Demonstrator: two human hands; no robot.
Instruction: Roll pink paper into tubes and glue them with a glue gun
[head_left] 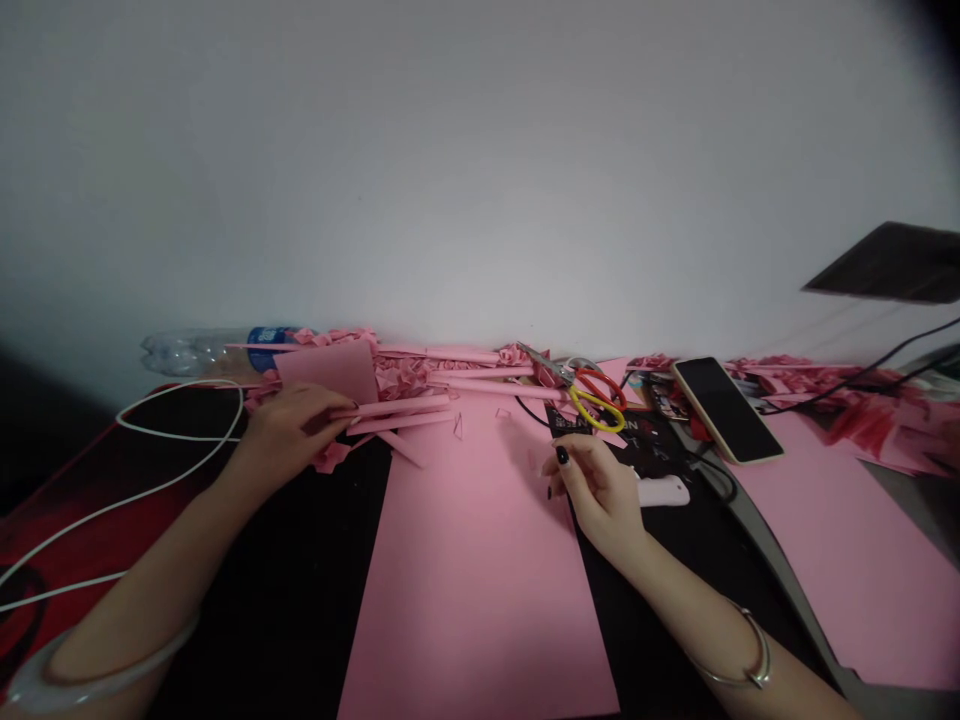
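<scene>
My left hand (289,432) is closed, with its fingertips pinched at the near end of a pink rolled paper tube (409,405). More thin pink tubes lie just beneath it. Over the right edge of a long pink paper sheet (480,600), my right hand (596,487) has its fingers curled together. A faint, blurred pink bit shows by those fingertips; I cannot tell whether it is held. Small folded paper pieces (458,427) rest near the sheet's far end. Scissors (596,398) with red and yellow handles lie beyond my right hand, and a white-handled tool (663,490) lies beside it.
Crumpled pink paper (405,378) lines the wall. A clear plastic bottle (199,352) lies at the back left, near a white cable (180,475). To the right are a phone (727,410), another pink sheet (855,560) and black cables.
</scene>
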